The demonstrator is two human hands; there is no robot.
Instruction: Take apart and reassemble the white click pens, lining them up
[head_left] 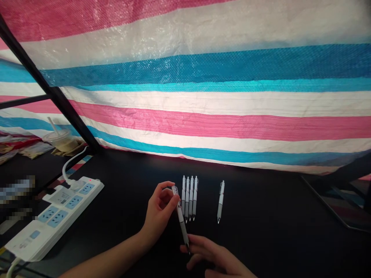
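My left hand (162, 206) pinches a white-and-grey click pen (181, 217) near its clip end, between thumb and fingers. The pen slants with its tip down and toward the right. By that tip is my right hand (216, 256), its fingers apart and the thumb away from the pen; whether a finger touches the tip I cannot tell. Just behind the held pen, several matching pens (190, 199) lie side by side on the black table (127, 170), tips toward me. Another such pen (220, 201) lies apart to their right.
On the left lies a white power strip (55, 220) with a plug in it and a lit red light. Beyond it stand a lidded plastic cup with a straw (59, 139) and a black frame post (69, 112). A striped tarp (203, 100) hangs behind; a dark flat panel (342, 197) sits right.
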